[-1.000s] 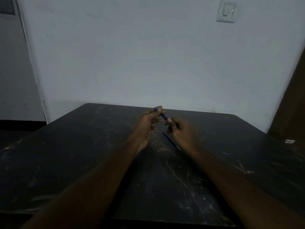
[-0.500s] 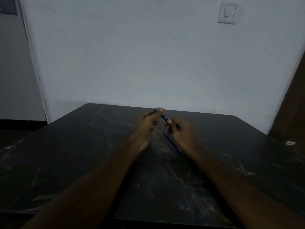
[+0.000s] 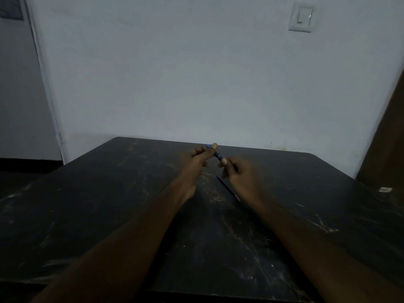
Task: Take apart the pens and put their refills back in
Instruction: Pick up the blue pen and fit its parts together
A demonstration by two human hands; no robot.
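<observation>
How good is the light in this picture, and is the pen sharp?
Head view: the light is dim; the dark table hides detail; the pen, pinched by the left hand and the right hand, looks small and soft; the refill lying on the table is barely visible.

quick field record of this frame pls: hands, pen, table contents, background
left hand: pinches one end of the blue pen, above the table
right hand: grips the pen's other end
blue pen: slanted between both hands
thin blue rod: lies on table below right hand, possibly a refill
table: dark, marbled
background: light switch on wall; small white object at far right
</observation>
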